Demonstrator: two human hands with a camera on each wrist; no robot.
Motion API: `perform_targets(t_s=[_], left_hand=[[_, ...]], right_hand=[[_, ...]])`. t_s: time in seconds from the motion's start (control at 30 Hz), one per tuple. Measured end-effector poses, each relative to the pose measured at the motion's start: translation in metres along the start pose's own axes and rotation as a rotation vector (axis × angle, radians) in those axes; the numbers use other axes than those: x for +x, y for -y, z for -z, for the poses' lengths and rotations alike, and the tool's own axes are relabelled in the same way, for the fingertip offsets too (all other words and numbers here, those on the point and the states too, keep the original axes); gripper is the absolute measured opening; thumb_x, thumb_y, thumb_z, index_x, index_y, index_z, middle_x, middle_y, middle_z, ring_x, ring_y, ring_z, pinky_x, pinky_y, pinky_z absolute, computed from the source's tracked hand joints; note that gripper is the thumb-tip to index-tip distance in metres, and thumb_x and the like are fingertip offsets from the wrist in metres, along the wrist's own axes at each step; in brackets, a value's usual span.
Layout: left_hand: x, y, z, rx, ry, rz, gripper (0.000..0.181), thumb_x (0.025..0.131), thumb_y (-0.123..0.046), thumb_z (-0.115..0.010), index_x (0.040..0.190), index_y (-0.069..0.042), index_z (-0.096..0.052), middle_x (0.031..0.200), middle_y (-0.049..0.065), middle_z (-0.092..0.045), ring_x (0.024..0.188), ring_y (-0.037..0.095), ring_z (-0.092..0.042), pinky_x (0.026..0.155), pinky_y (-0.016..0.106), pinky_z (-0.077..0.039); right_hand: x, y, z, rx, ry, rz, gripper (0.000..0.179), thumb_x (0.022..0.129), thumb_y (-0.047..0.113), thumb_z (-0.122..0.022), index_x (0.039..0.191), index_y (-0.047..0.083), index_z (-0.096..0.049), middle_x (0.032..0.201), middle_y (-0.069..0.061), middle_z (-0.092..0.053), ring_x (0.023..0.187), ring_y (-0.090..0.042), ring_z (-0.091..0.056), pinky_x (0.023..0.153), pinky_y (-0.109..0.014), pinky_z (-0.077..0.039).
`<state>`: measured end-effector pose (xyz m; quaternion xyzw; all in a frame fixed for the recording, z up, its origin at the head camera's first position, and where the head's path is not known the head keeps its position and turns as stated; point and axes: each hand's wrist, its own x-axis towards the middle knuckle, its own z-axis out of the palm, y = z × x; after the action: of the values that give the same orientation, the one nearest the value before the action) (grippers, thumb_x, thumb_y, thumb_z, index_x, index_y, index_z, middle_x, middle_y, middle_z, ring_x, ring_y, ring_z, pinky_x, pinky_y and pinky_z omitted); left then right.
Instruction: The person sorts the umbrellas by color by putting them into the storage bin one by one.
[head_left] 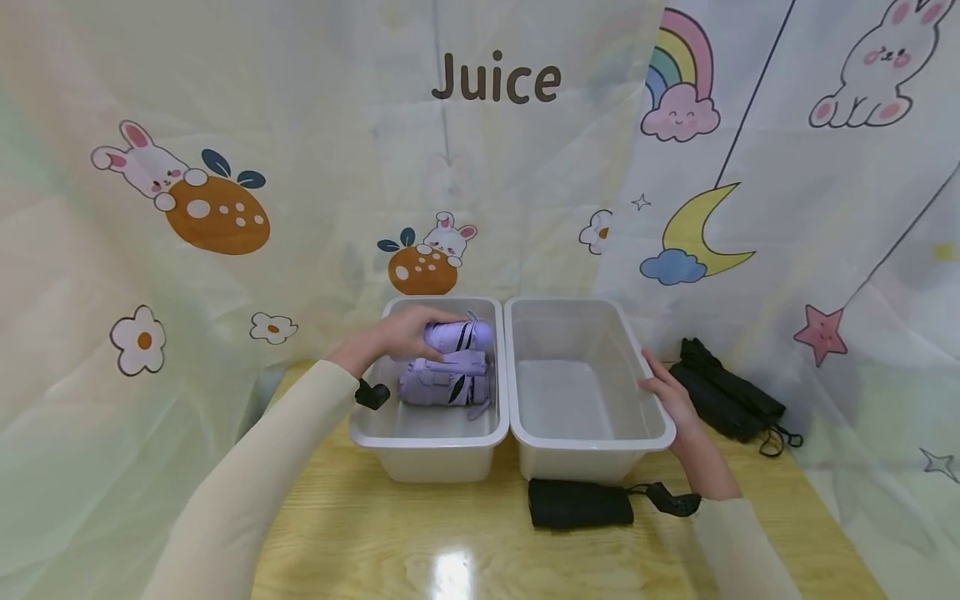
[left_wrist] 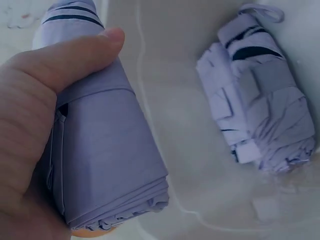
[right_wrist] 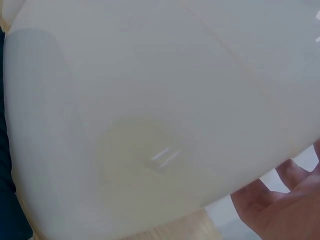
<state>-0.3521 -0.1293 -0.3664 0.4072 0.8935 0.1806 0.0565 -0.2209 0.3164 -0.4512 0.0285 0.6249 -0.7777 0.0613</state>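
Grips folded lilac umbrella (head_left: pixel 456 336) w/ L hand (head_left: pixel 408 333), over L plastic bin (head_left: pixel 429 444), near 2nd lilac umbrella (head_left: pixel 437 388) lying inside. Holds R plastic bin (head_left: pixel 588 446) by its right-side rim w/ R hand (head_left: pixel 672 398). Has blk folded umbrella (head_left: pixel 579 505) on wood counter (head_left: pixel 360 537), just in front of R plastic bin, plus another blk umbrella (head_left: pixel 723 392) w/ looped cord (head_left: pixel 772 442), off to right

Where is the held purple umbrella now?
In the head view, the umbrella is in the left hand, over the left bin, pictured just above the purple fabric lying inside.
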Motion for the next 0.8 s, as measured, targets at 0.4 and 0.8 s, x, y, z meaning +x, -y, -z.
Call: perform_targets(t_s=[0.4,0.8], left_hand=[[0.020,0.015,-0.036,0.006,0.041,0.143,0.069,0.076,-0.018,-0.085,0.137,-0.036,-0.057,0.128,-0.009,-0.058,0.100,0.014,-0.053,0.084,0.032,-0.048],[0.030,0.036,-0.058,-0.062,0.031,0.212,0.067,0.068,-0.015,-0.090,0.129,-0.030,-0.065,0.126,-0.011,-0.061,0.110,0.009,-0.052,0.096,0.031,-0.043]], right_hand=[[0.006,-0.007,0.009,-0.035,-0.019,-0.013,0.064,0.104,0.019,-0.046,0.156,0.034,-0.010,0.163,-0.001,0.000,0.130,-0.022,-0.032,0.089,-0.026,-0.047],[0.008,-0.008,0.009,-0.032,-0.018,0.011,0.064,0.105,0.018,-0.045,0.156,0.033,-0.010,0.162,-0.005,-0.003,0.119,-0.013,-0.042,0.088,-0.027,-0.048]])
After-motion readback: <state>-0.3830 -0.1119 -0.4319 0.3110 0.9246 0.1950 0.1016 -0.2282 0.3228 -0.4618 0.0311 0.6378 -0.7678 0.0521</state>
